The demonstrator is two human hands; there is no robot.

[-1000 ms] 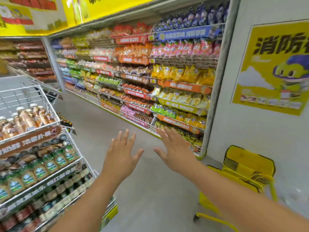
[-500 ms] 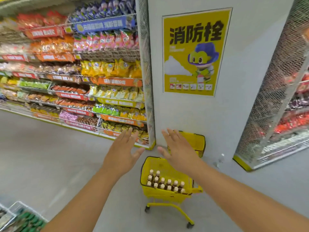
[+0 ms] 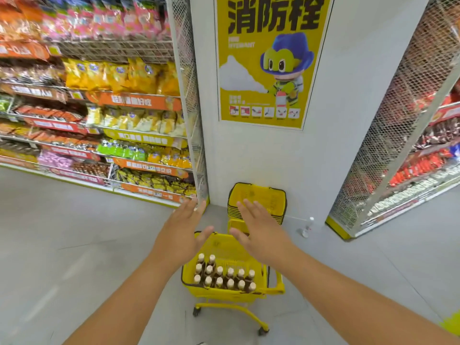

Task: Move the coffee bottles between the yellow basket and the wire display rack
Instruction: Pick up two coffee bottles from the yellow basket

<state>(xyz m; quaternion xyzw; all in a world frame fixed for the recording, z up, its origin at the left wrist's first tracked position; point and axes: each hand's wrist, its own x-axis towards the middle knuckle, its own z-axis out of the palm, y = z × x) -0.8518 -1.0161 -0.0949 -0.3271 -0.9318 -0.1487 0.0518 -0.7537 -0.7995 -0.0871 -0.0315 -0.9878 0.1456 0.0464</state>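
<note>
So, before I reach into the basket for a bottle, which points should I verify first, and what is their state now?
1. Left hand free: ok, open, holds nothing.
2. Right hand free: ok, open, holds nothing.
3. Bottles in the basket: ok, upright in rows, caps up.
4. Way down to the bottles: ok, both hands hover above the basket with nothing between.
5. Basket steady: cannot tell; it sits on a wheeled frame.
6. Rack ready to receive bottles: cannot tell, it is out of view.
</note>
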